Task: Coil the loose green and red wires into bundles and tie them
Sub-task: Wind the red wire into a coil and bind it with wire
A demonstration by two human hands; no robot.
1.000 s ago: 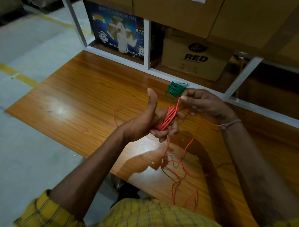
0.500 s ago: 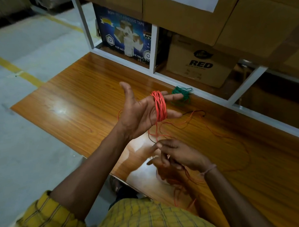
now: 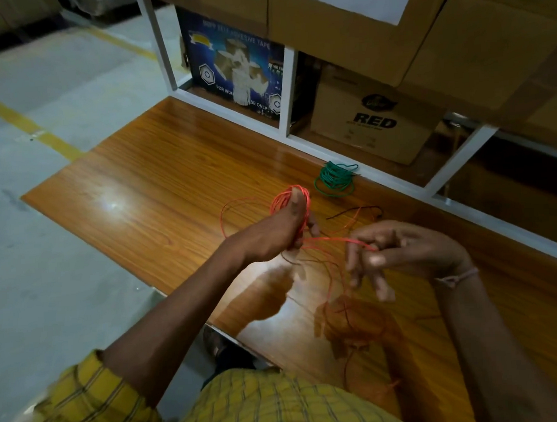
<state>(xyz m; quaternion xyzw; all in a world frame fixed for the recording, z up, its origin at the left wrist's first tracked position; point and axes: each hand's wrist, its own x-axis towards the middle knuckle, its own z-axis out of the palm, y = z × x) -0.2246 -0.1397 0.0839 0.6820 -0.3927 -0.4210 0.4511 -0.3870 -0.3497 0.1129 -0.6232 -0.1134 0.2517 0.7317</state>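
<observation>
Floor (image 3: 42,103) with a yellow line (image 3: 27,126) lying at far left; wooden table (image 3: 148,191) spreading across the middle, a light glare shining on its left part; yellow checked sleeve (image 3: 78,407) showing at the lower left. Left hand (image 3: 272,236) hovering above the table with its back to the camera, thumb pointing up and away; red coil (image 3: 289,199) looping over the thumb and running down into the hand, the fingers curling round it below, mostly hidden. One loose red loop arcing out to the left of this hand. Red wire (image 3: 332,240) stretching taut from the left hand across to the right hand (image 3: 406,253); thumb and forefinger pinching the strand, the remaining fingers hanging spread and blurred. More slack red wire trailing down over the table below both hands. Green bundle (image 3: 334,178) lying on the table beyond the hands, near the white shelf frame (image 3: 397,180), touching neither hand. Blue tape box (image 3: 236,72) and carton (image 3: 375,120) marked RED sitting in the shelf behind
</observation>
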